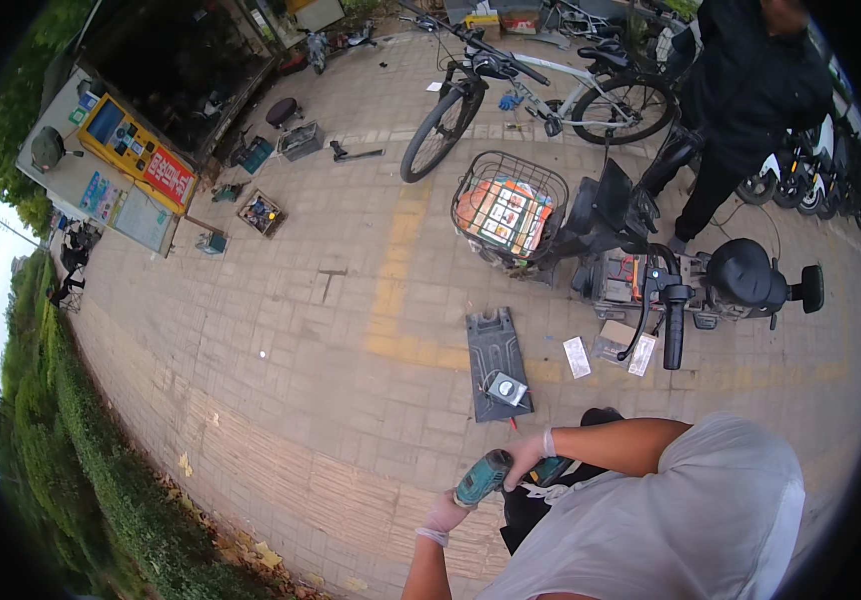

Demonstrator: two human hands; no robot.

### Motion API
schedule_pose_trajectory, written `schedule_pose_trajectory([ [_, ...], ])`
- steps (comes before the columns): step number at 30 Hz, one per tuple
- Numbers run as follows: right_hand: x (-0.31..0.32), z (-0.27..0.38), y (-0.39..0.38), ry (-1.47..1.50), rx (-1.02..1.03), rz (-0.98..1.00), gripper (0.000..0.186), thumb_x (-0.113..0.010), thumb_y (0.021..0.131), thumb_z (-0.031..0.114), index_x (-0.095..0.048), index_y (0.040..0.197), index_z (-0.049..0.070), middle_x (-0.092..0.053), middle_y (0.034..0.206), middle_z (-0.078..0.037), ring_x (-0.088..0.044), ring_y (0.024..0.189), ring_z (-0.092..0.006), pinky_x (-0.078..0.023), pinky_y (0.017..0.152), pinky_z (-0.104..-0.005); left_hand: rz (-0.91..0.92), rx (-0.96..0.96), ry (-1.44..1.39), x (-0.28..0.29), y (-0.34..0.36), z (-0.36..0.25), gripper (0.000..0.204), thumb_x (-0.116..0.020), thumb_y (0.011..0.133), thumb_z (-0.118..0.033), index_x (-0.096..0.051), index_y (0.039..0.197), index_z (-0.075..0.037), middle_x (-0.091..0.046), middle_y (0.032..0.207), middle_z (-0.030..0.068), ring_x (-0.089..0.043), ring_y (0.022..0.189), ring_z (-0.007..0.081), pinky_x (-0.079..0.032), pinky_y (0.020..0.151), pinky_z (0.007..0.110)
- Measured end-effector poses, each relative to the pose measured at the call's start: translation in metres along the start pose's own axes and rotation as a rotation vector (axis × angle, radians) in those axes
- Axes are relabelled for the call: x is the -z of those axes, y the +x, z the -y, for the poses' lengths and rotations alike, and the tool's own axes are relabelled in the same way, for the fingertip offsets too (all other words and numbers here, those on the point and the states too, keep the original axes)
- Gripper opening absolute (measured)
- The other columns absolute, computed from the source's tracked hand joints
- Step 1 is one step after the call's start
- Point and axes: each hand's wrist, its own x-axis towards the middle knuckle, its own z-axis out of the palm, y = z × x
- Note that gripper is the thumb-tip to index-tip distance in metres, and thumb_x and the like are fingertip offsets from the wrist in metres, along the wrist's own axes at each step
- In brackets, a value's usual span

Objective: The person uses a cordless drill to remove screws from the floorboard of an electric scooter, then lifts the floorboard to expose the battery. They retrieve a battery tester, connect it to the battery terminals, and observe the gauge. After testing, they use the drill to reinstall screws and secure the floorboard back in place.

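A teal cordless drill (pixel 491 474) is held close to my body, near the bottom middle of the view. My right hand (pixel 528 457), in a thin glove, grips the drill's handle and body from above. My left hand (pixel 445 515), also gloved, touches the front end of the drill near the chuck. Just beyond the drill a dark plastic floor panel (pixel 492 350) lies flat on the paving, with a small grey meter (pixel 507 388) resting on its near end.
A dark electric scooter (pixel 651 275) with a wire front basket (pixel 509 215) stands ahead on the right, its floor area open. A person in dark clothes (pixel 741 100) stands beyond it. A grey bicycle (pixel 541 95), toolboxes (pixel 261 212) and a hedge (pixel 101 470) lie around.
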Motion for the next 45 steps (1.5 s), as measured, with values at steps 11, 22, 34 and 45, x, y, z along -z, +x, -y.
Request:
schedule_pose_trajectory([
  [11,0.085,0.171,0.183,-0.384,0.110,0.162,0.041,-0.076,0.066,0.003,-0.063,0.105,0.004,-0.066,0.082,-0.005,-0.061,0.065,-0.0156,-0.052,0.055,-0.0319,0.091,-0.152,0.020,0.215,0.048,0.022,0.037,-0.078,0.083,-0.032,-0.073,0.109,-0.006,-0.074,0.100,0.0205,-0.073,0.096,0.0331,-0.057,0.082,0.042],
  [22,0.325,0.355,0.344,-0.374,0.209,0.123,0.041,-0.077,0.072,0.007,-0.064,0.111,0.004,-0.066,0.081,-0.002,-0.059,0.070,-0.0121,-0.050,0.062,-0.0303,-0.522,0.082,0.358,0.479,0.199,-0.076,0.018,-0.075,0.073,-0.021,-0.074,0.086,-0.008,-0.072,0.086,0.0190,-0.070,0.083,0.0396,-0.058,0.074,0.047],
  [34,0.593,0.581,0.400,-0.221,0.131,-0.048,0.045,-0.085,0.078,0.014,-0.066,0.117,0.003,-0.071,0.097,-0.002,-0.064,0.085,-0.0096,-0.056,0.071,-0.0281,-0.419,-0.189,0.456,0.770,0.453,-0.200,0.018,-0.070,0.079,-0.027,-0.073,0.087,-0.011,-0.073,0.091,0.0156,-0.069,0.086,0.0371,-0.056,0.073,0.048],
  [45,0.840,0.746,0.391,-0.116,0.203,-0.417,0.056,-0.085,0.077,0.016,-0.062,0.126,-0.001,-0.071,0.105,-0.005,-0.064,0.093,-0.0119,-0.053,0.087,-0.0290,-0.117,-0.434,0.604,1.007,0.718,-0.397,0.020,-0.074,0.074,-0.028,-0.072,0.084,-0.010,-0.072,0.088,0.0165,-0.068,0.085,0.0393,-0.056,0.073,0.048],
])
